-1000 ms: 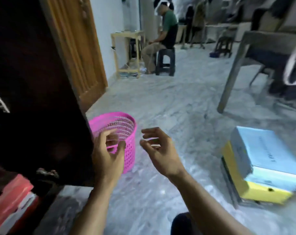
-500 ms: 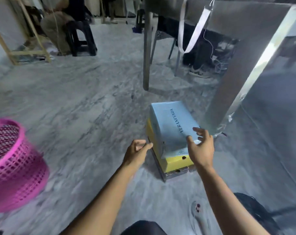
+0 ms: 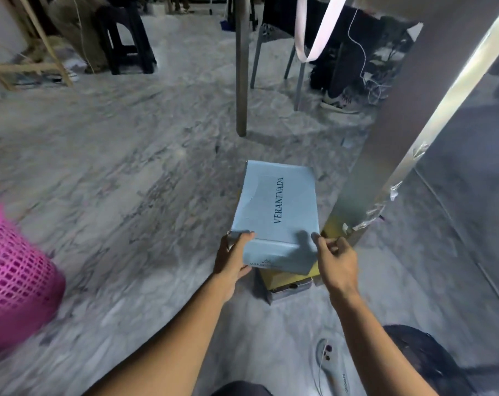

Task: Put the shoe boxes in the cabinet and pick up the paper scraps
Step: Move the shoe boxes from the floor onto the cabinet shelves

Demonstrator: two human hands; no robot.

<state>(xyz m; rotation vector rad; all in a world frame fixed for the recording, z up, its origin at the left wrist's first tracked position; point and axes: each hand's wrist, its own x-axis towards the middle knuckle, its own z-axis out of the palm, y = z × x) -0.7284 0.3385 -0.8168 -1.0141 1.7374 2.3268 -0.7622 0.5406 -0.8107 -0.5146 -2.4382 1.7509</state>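
Note:
A light blue shoe box (image 3: 275,212) printed VERANEVADA lies on top of a yellow box (image 3: 279,278), which rests on a dark box (image 3: 291,291) on the marble floor. The blue box sits skewed on the stack, its near end overhanging the yellow one. My left hand (image 3: 234,257) grips its near left corner, thumb on the lid and fingers underneath. My right hand (image 3: 335,252) holds the near right corner with curled fingers. The cabinet and paper scraps are out of view.
A pink mesh basket (image 3: 14,267) stands at the left edge. A grey table leg (image 3: 241,81) rises behind the boxes, and a slanted metal panel (image 3: 385,144) stands close on the right. A sandal (image 3: 331,364) lies near my knee. A black stool (image 3: 125,38) is far back.
My view swung right from the dark cabinet and pink basket to the box stack. Both hands reached out and took hold of the blue box's near corners.

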